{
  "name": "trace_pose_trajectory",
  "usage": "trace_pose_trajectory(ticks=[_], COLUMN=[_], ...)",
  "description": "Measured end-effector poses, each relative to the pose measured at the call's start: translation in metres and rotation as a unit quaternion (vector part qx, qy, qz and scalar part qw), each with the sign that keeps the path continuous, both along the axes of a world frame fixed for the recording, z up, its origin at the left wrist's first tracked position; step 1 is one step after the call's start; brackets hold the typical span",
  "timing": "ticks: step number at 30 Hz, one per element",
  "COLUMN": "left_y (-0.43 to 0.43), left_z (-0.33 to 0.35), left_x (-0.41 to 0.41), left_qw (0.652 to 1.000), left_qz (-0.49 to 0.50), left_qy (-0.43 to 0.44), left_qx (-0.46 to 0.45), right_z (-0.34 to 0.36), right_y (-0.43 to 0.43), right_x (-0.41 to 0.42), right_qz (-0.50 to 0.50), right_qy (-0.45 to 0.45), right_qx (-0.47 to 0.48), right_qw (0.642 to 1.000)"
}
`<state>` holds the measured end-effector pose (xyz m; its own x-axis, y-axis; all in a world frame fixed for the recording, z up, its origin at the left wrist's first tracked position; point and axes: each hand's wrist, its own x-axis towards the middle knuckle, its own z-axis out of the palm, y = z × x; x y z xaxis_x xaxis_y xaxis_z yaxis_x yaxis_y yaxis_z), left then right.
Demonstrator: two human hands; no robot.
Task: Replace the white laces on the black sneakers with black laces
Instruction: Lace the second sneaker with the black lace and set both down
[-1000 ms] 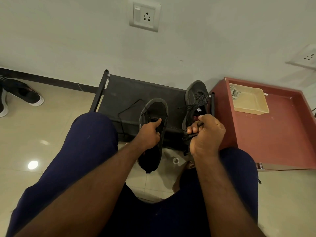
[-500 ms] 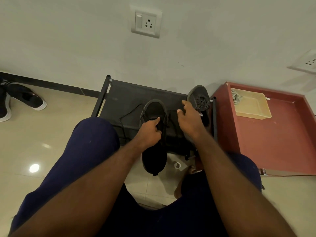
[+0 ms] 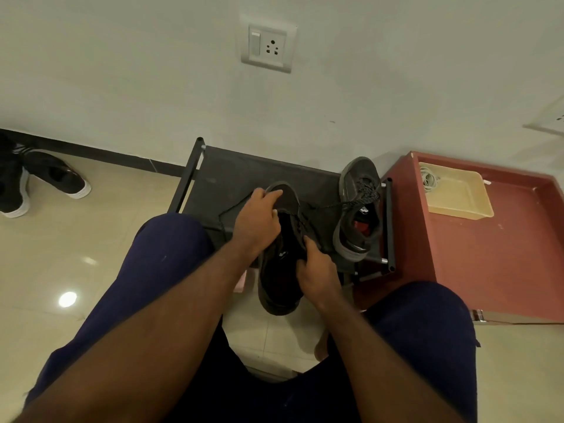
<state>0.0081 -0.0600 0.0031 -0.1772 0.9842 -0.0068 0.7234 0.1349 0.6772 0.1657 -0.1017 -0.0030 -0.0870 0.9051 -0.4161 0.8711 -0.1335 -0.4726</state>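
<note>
Navy-blue legwear (image 3: 158,270), bare forearms (image 3: 183,325)

A sneaker (image 3: 351,184) lay rightmost on the rack (image 3: 232,178); the other sneaker (image 3: 277,288) hung before it. Rightward, a tray (image 3: 457,196) sat on a cabinet (image 3: 503,254).

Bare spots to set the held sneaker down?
Rack top: left half, from its left rail to the left hand gripping the held sneaker, bare but for a loose black lace. Red cabinet top: free in front and right of the beige tray. Crowded: rack's right end, where the second sneaker sits.
</note>
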Motion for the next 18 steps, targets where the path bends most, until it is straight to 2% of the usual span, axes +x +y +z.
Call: trace_pose_trajectory(ticks=[3,5,10,18], left_y=[0.010,0.012,0.011,0.011], left_z=[-0.001,-0.004,-0.004,0.002], left_x=[-0.016,-0.021,-0.024,-0.043], left_qw=[0.988,0.980,0.982,0.974], left_qz=[-0.084,-0.089,-0.066,-0.074], left_qy=[0.112,0.147,0.154,0.128], left_qx=[-0.069,-0.102,-0.085,-0.169], right_z=[-0.003,-0.004,-0.004,-0.004], right_y=[0.001,0.000,0.002,0.008], right_x=[-0.001,-0.001,-0.002,-0.003], right_qz=[-0.019,-0.026,-0.039,-0.067], right_qy=[0.026,0.035,0.047,0.063], right_qx=[0.000,-0.005,0.006,0.009], right_qw=[0.999,0.999,0.998,0.996])
